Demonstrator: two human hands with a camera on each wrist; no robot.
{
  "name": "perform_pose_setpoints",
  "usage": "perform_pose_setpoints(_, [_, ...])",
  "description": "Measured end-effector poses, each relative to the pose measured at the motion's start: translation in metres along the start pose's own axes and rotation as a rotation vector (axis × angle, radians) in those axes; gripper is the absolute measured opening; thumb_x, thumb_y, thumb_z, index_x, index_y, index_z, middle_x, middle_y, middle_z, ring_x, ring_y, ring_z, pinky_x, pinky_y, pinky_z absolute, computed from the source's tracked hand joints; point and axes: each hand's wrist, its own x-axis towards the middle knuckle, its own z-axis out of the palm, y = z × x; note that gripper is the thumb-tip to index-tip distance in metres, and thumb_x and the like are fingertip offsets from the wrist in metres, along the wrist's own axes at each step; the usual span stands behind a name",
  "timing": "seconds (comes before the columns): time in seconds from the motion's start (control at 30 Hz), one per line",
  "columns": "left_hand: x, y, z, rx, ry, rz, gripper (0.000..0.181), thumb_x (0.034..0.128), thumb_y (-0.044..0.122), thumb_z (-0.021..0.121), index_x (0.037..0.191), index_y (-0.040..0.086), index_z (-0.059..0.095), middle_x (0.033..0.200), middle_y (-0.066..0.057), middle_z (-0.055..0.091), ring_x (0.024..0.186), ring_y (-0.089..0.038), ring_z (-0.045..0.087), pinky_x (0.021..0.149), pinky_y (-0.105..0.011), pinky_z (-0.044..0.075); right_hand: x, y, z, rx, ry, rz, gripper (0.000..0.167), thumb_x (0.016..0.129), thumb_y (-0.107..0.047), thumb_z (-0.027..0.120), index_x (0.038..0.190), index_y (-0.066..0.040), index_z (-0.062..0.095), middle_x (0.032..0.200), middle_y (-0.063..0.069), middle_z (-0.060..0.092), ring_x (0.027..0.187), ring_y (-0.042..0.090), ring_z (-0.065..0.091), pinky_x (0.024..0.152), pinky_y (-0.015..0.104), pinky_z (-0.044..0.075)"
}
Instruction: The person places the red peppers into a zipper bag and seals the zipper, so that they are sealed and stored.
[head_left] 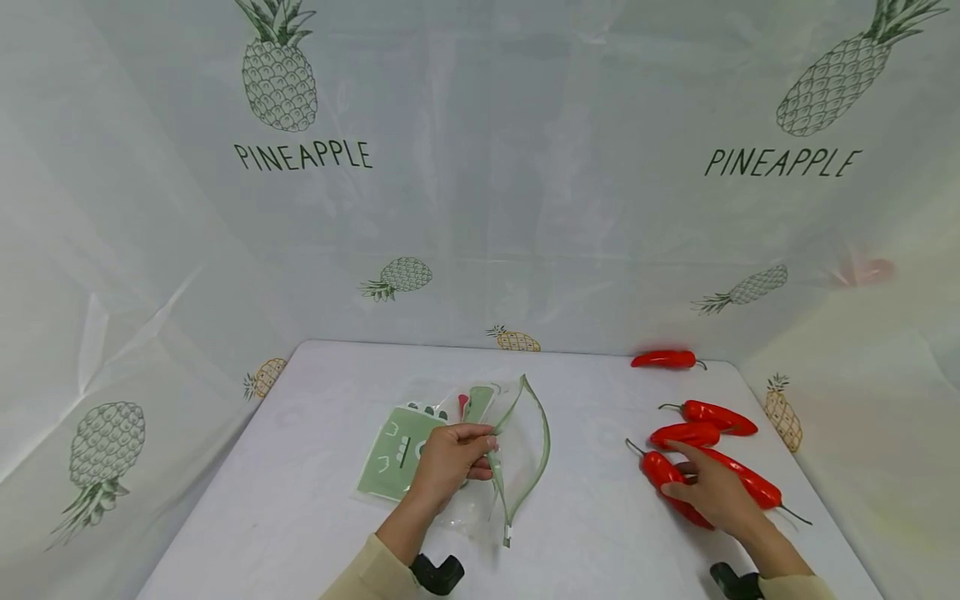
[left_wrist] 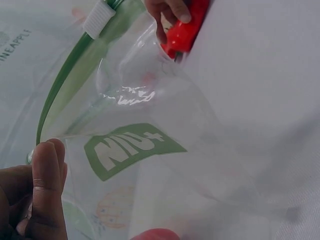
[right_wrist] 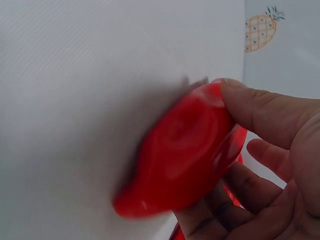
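My left hand (head_left: pixel 456 458) pinches the green rim of a clear zip bag (head_left: pixel 542 467) between thumb and fingers. The bag's mouth gapes toward the right. In the left wrist view, its white slider (left_wrist: pixel 99 19) sits on the green zip strip, and a green "NIU+" label (left_wrist: pixel 135 148) shows on the film. Over on the right, my right hand (head_left: pixel 712 492) holds a glossy red chili pepper (head_left: pixel 660 471). The right wrist view shows the thumb on one side of this pepper (right_wrist: pixel 180 150) and fingers on the other. It lies on or very near the table.
Several more red chili peppers lie close around the right hand, including one (head_left: pixel 720 417) behind it and one (head_left: pixel 750 479) beside it. Another pepper (head_left: pixel 666 359) is at the table's back edge. Green printed packaging (head_left: pixel 390 458) lies left of and under the left hand. Pineapple-print sheeting (head_left: pixel 480 183) surrounds the white table (head_left: pixel 285 483).
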Motion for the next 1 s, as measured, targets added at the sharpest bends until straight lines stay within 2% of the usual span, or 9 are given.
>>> perform_pose_setpoints(0.17, [0.001,-0.001,0.000,-0.005,-0.010,0.005,0.028,0.0984,0.008,0.074,0.122,-0.007,0.074,0.097,-0.019,0.076,0.062,-0.009,0.067,0.064,-0.030,0.066,0.002,-0.006,0.003,0.042,-0.013,0.002,0.088,0.085,-0.029,0.090,0.156,-0.006,0.044,0.130,0.028,0.064,0.114,0.041,0.062,0.073,0.045,0.067])
perform_pose_setpoints(0.37, [0.002,-0.002,0.000,-0.010,-0.007,0.006,0.029,0.0979,0.009,0.075,0.122,-0.007,0.074,0.095,-0.018,0.075,0.061,-0.009,0.067,0.063,-0.029,0.066,0.006,-0.010,0.007,0.057,-0.018,0.004,0.087,0.086,-0.029,0.088,0.157,-0.006,0.043,0.129,0.024,0.064,0.112,0.037,0.062,0.074,0.042,0.067])
perform_pose_setpoints(0.63, [0.001,-0.003,-0.001,0.004,0.001,-0.001,0.029,0.0983,0.011,0.075,0.123,-0.004,0.075,0.094,-0.014,0.075,0.061,-0.009,0.067,0.063,-0.029,0.066,0.009,-0.018,0.009,0.052,-0.010,-0.005,0.090,0.086,-0.031,0.088,0.158,-0.004,0.043,0.130,0.027,0.063,0.111,0.037,0.062,0.072,0.041,0.067])
perform_pose_setpoints(1.0, [0.002,-0.003,-0.001,0.008,0.017,-0.006,0.029,0.0977,0.011,0.076,0.122,-0.004,0.075,0.099,-0.022,0.074,0.062,-0.009,0.066,0.063,-0.029,0.066,0.008,-0.032,0.015,0.096,0.027,-0.014,0.085,0.088,-0.033,0.086,0.157,-0.006,0.044,0.136,0.030,0.059,0.113,0.040,0.062,0.071,0.039,0.067])
